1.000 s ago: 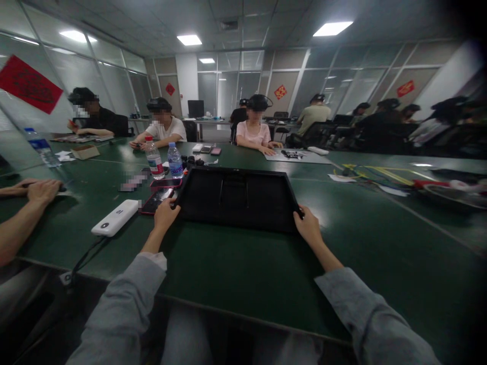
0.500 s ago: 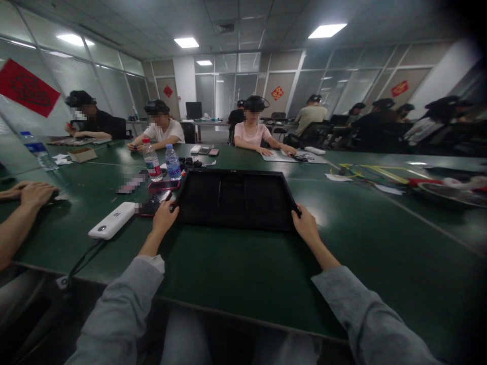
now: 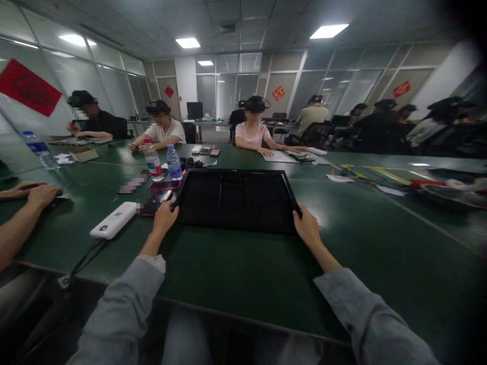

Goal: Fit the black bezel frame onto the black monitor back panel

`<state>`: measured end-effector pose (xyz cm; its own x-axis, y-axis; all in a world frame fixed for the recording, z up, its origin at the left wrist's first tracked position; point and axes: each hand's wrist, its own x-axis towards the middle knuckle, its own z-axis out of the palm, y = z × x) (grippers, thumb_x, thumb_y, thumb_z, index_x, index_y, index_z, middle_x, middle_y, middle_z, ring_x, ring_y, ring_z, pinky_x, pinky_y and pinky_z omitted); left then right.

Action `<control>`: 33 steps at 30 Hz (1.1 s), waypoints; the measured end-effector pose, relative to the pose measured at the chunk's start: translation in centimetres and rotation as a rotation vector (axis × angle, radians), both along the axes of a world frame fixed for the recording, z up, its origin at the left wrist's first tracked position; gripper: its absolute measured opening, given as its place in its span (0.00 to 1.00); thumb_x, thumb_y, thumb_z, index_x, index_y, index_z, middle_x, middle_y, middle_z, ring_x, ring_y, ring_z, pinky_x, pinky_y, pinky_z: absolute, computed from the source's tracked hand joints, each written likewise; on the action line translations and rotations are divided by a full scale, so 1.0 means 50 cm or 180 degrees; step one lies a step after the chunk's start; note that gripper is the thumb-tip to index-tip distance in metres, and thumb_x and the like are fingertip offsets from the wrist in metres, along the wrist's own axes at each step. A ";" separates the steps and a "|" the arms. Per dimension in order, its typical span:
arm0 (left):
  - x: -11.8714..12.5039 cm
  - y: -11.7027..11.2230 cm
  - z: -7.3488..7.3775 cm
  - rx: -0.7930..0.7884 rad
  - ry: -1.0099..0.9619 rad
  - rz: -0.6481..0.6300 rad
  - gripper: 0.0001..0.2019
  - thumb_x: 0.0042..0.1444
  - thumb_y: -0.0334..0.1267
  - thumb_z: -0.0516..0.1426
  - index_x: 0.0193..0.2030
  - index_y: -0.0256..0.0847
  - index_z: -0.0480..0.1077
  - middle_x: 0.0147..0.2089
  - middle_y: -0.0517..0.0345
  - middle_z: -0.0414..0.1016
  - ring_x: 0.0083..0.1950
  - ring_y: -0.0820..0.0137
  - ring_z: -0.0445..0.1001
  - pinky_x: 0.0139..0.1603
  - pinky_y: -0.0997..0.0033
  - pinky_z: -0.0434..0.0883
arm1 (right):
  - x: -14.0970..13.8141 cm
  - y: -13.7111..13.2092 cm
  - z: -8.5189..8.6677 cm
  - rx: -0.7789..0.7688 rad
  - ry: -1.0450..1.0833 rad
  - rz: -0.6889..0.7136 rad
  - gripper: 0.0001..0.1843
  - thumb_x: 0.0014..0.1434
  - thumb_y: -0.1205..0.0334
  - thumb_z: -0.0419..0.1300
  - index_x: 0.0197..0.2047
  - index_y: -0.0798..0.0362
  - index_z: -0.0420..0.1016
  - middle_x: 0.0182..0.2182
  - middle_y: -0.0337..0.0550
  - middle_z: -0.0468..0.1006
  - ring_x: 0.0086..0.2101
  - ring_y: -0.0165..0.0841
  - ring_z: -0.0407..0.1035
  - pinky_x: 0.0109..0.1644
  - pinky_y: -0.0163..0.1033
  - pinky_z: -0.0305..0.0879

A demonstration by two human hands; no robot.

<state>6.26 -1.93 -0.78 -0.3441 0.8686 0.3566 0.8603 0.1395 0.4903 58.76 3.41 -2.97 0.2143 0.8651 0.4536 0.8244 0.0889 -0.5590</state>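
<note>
A wide black monitor [image 3: 234,200] with a raised frame is on the green table in front of me, its dark screen showing faint reflections. Curled around the frame's left edge are the fingers of my left hand [image 3: 166,215]. On the opposite edge, my right hand [image 3: 306,223] grips the frame, thumb on top. Beside my left hand lies a dark phone-like device [image 3: 154,204] with a red edge. A white power bank [image 3: 115,220] with a dark cable is further left.
Two water bottles, one red-capped [image 3: 153,161] and one blue-capped [image 3: 174,163], stand behind the phones. At the left, a co-worker's hands [image 3: 41,193] rest on the table. Several people sit across. Yellow strips and cables [image 3: 371,173] and a round bowl [image 3: 452,195] lie to the right.
Both my hands keep their grip on the monitor, which has hardly moved. Across the table, the hand of the person in pink has shifted slightly to the right.
</note>
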 end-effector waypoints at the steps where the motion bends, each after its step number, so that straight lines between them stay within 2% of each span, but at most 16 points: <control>1: 0.000 0.001 -0.001 0.0030 -0.0020 -0.0018 0.17 0.64 0.42 0.55 0.57 0.39 0.74 0.58 0.44 0.78 0.58 0.58 0.78 0.61 0.60 0.72 | 0.001 0.002 -0.003 0.0024 0.0020 0.0016 0.30 0.67 0.58 0.50 0.67 0.61 0.70 0.58 0.61 0.77 0.54 0.49 0.74 0.62 0.56 0.67; 6: -0.001 0.003 -0.001 0.0102 -0.0197 -0.0043 0.18 0.67 0.43 0.54 0.59 0.39 0.73 0.58 0.43 0.80 0.59 0.57 0.78 0.61 0.58 0.72 | 0.007 0.011 -0.013 0.0155 0.0050 0.0104 0.29 0.65 0.58 0.52 0.64 0.64 0.72 0.59 0.61 0.77 0.56 0.48 0.73 0.64 0.55 0.65; 12: 0.000 0.001 0.002 -0.0157 -0.0244 0.0039 0.21 0.67 0.47 0.54 0.62 0.41 0.71 0.56 0.43 0.81 0.59 0.53 0.78 0.58 0.55 0.73 | 0.012 0.012 -0.013 0.0175 0.0120 0.0086 0.29 0.65 0.56 0.53 0.64 0.60 0.74 0.58 0.59 0.78 0.55 0.48 0.73 0.64 0.56 0.66; 20: 0.006 -0.001 0.010 -0.0350 -0.0228 0.0153 0.23 0.66 0.51 0.55 0.62 0.40 0.71 0.52 0.43 0.82 0.53 0.54 0.81 0.52 0.57 0.75 | 0.019 0.017 -0.011 0.0024 0.0205 -0.0024 0.30 0.65 0.55 0.54 0.65 0.61 0.73 0.57 0.59 0.79 0.53 0.48 0.75 0.61 0.56 0.68; 27: 0.011 -0.005 0.016 -0.0392 0.0117 0.0112 0.22 0.67 0.49 0.53 0.60 0.40 0.73 0.53 0.42 0.82 0.56 0.50 0.80 0.55 0.54 0.74 | 0.018 0.018 -0.008 0.0031 0.0229 -0.0006 0.28 0.64 0.57 0.54 0.62 0.60 0.75 0.54 0.58 0.80 0.51 0.47 0.76 0.60 0.54 0.69; 33: 0.011 -0.006 0.016 -0.0461 0.0194 0.0147 0.20 0.65 0.46 0.54 0.60 0.40 0.73 0.53 0.43 0.83 0.55 0.52 0.81 0.55 0.56 0.74 | 0.020 0.019 -0.012 0.0082 0.0271 -0.0003 0.27 0.63 0.56 0.54 0.61 0.58 0.76 0.53 0.56 0.81 0.51 0.47 0.75 0.59 0.54 0.69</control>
<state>6.79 -2.22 0.02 -0.3663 0.8962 0.2501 0.8789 0.2451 0.4092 59.74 4.37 -3.58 0.2539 0.8531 0.4558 0.7740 0.1034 -0.6247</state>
